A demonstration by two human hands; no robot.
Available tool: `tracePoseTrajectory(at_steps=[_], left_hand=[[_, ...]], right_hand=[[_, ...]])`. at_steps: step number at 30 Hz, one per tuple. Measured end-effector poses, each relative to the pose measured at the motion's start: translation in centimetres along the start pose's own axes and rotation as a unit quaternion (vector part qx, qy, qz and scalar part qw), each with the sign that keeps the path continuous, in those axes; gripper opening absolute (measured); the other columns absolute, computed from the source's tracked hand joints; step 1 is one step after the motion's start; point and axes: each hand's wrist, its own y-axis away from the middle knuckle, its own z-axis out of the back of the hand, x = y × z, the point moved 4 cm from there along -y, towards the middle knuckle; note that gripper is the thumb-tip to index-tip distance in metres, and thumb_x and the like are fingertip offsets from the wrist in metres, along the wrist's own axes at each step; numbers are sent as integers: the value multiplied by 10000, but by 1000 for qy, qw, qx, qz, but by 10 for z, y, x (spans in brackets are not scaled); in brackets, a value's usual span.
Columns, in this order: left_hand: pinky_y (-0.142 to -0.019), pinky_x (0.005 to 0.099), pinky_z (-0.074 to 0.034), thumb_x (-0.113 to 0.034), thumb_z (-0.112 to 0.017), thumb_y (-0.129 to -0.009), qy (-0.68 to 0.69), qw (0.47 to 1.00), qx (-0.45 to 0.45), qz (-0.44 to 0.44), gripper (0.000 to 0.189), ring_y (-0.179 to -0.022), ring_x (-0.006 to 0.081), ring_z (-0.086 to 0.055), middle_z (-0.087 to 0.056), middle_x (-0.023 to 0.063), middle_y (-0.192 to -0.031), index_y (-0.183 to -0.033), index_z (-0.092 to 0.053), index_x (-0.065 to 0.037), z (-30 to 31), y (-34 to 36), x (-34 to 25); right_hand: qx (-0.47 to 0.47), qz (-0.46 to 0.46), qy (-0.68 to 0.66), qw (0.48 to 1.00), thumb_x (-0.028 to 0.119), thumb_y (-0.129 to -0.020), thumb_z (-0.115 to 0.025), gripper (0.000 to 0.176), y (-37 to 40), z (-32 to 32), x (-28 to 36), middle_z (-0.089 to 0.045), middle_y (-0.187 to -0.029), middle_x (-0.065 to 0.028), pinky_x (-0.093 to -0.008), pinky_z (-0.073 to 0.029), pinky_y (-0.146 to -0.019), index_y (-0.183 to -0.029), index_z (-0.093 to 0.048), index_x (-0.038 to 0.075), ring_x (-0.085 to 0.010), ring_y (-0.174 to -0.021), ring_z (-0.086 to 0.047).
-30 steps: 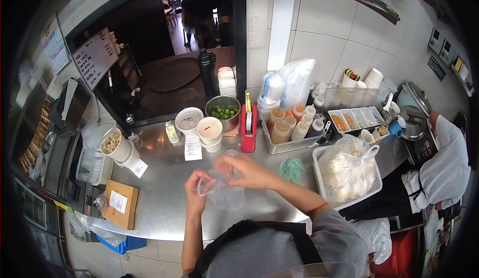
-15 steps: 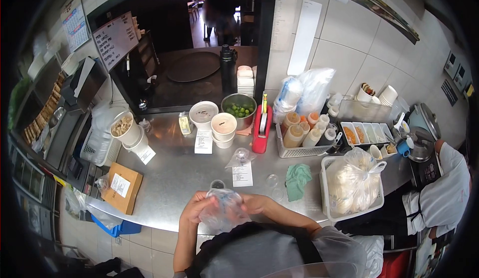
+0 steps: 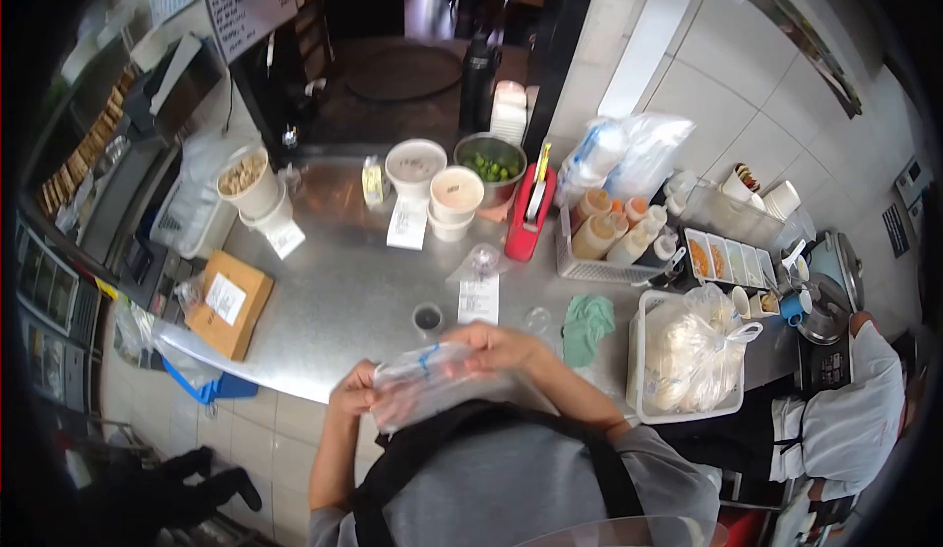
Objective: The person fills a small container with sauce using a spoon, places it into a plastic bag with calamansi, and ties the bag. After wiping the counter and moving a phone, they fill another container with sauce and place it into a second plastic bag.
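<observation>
A clear plastic bag (image 3: 424, 380) with a blue mark is stretched between my two hands at the counter's front edge. My left hand (image 3: 356, 390) has its fingers closed on the bag's left side. The bag's upper right part is gripped by my right hand (image 3: 491, 348). Just beyond the bag stands a small cup of dark content (image 3: 427, 318). A printed receipt (image 3: 478, 299) lies behind my right hand, with a small clear bagged cup (image 3: 481, 260) at its top end. To the right are a clear lid (image 3: 537, 320) and a green cloth (image 3: 588, 330).
A cardboard box (image 3: 229, 304) sits left on the steel counter (image 3: 334, 301). Tubs (image 3: 457, 193), a pot of limes (image 3: 489, 168) and a red tape dispenser (image 3: 530, 215) stand behind. Right are a bottle basket (image 3: 604, 272), a bin of bags (image 3: 643, 414) and a co-worker (image 3: 853, 410).
The bag, bunched up before, is now spread out flatter, and my hands have moved farther apart. The view has shifted, so the counter items sit higher. A dark-clothed leg shows at lower left.
</observation>
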Motion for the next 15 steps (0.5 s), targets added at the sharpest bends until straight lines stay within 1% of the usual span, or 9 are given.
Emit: tracePoseTrajectory(at_steps=[1,3,4,6,8,11,12,13,15], left_hand=[[-522,343,-444,-377,-647,-793,-46,997,17,66,384,-582,182,-549,-609,88,-711,-712,-579,-9,-4,3,-6],[-586,308,-420,-345,-671,-782,-172,967,-81,171,350,-580,169,-538,-587,47,-682,-695,-590,-16,-36,-8,-28],[-618,291,-409,-329,-683,-776,-234,937,-127,224,334,-579,163,-533,-577,27,-667,-687,-596,-19,-43,-9,-33],[-713,320,-393,-344,-676,-775,-403,900,-73,146,328,-643,189,-539,-565,33,-677,-686,-610,-35,-43,1,-32],[-842,365,-345,-309,-634,-799,-504,862,-38,47,267,-786,230,-551,-587,66,-760,-708,-645,-59,-49,11,-36],[-861,414,-338,-282,-583,-840,-722,670,-166,41,288,-860,233,-568,-625,98,-852,-677,-655,-55,-60,24,-41],[-784,406,-402,-272,-564,-851,-658,703,-210,168,313,-806,242,-607,-637,120,-940,-647,-650,-51,-34,45,-20],[-736,399,-419,-270,-566,-850,-647,676,-284,211,318,-759,255,-610,-634,125,-948,-636,-641,-47,-22,53,-14],[-641,383,-453,-267,-569,-848,-610,604,-423,291,331,-665,282,-615,-628,135,-963,-613,-622,-39,-4,72,-5]], right_hand=[[1,-26,53,998,255,-895,-561,258,-2,-3,7,-534,-738,16,-201,-369,-486,-996,-554,18,-63,-557,-487],[10,-74,165,983,254,-887,-573,252,-6,-4,9,-562,-781,-9,-215,-373,-495,-973,-571,17,-77,-583,-495],[11,-43,222,974,254,-877,-585,249,-11,-5,3,-564,-731,-30,-236,-378,-501,-952,-580,16,-97,-576,-507],[12,20,332,943,254,-857,-609,246,-21,-11,-11,-568,-630,-71,-279,-388,-511,-911,-597,15,-136,-561,-532],[20,23,350,936,243,-852,-610,230,-23,-11,-18,-591,-662,-103,-305,-394,-522,-905,-605,19,-178,-571,-555],[36,9,358,933,229,-820,-640,253,-21,-14,-21,-617,-788,-133,-318,-449,-647,-995,-621,48,-230,-744,-608],[35,23,358,933,215,-801,-657,286,-23,-14,-24,-616,-870,-140,-322,-461,-695,-1038,-615,61,-233,-809,-607],[34,36,360,932,202,-783,-674,331,-23,-12,-26,-615,-953,-147,-325,-472,-742,-1082,-609,75,-236,-873,-606],[-139,74,463,872,146,-717,-718,514,-26,17,-25,-491,-1160,-159,-359,-464,-828,-1197,-536,133,-274,-975,-565]])
